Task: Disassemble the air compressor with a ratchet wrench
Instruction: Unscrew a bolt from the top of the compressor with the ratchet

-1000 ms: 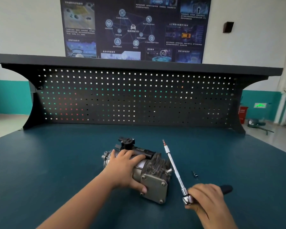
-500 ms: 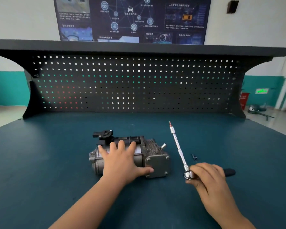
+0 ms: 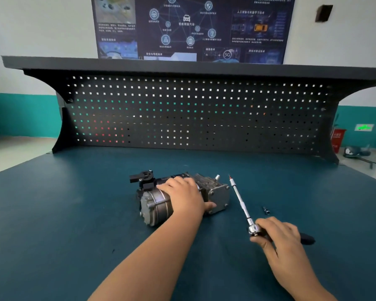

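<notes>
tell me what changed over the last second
The left hand turned the air compressor: its square end plate, which faced the person, now points right. The right hand still holds the ratchet wrench by its head, shaft pointing away; the small bit lies beside it as before.

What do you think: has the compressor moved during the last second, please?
Yes: the compressor turned, its plate end swinging towards the pegboard, under the left hand.

1 air compressor [image 3: 156, 203]; 1 ratchet wrench [image 3: 254, 229], fitted with 1 long extension bar [image 3: 240, 200]; 1 small loose bit [image 3: 266, 210]; 2 hands, namely 1 left hand [image 3: 185, 196] and 1 right hand [image 3: 278, 235]; 1 table [image 3: 52, 213]; 1 pegboard back panel [image 3: 193, 118]; 1 wall poster [image 3: 191, 27].
</notes>
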The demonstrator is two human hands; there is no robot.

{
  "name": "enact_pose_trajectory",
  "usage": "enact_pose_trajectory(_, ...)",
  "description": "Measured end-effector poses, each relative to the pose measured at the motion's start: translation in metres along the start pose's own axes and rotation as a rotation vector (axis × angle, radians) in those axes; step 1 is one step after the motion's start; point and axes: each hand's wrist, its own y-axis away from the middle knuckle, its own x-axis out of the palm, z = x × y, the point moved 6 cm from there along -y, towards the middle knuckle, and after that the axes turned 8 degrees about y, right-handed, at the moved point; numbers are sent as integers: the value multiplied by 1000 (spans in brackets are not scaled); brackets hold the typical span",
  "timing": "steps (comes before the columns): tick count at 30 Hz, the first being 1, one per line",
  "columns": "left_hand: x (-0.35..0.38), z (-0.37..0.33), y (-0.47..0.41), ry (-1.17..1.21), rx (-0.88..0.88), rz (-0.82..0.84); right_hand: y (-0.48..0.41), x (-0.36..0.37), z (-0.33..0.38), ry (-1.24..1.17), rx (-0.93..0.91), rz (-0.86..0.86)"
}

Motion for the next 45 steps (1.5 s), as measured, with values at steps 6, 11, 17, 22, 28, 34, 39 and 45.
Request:
enact_pose_trajectory(6, -21, 29, -16, 131, 213, 98, 0, -5, -13, -41, 95, -13)
enact_pose_trajectory(11, -23, 70, 7, 143, 311, 4, -3, -5, -1, -99, 75, -7)
enact_pose_trajectory(17, -12, 60, 23, 173, 191, -71, -7, -6, -7, -228, 227, -3)
enact_pose_trajectory(22, -6, 52, 39, 150, 206, -166, -50, -13, 0, -472, 376, -65)
enact_pose_trajectory(28, -32, 80, 69, 508, 487, -403, -131, -8, 64, -473, 123, 55)
enact_pose_trajectory(34, -77, 169, 21, 1372, 427, -424, -172, 19, 129, -295, -2, 279)
enact_pose_trajectory(39, -72, 141, -8, 1651, 587, 126, -183, 35, 151, -249, 4, 238)
enact_pose_trajectory(45, -59, 130, -25, 1856, 607, 159, -190, 46, 142, -111, 62, 332)
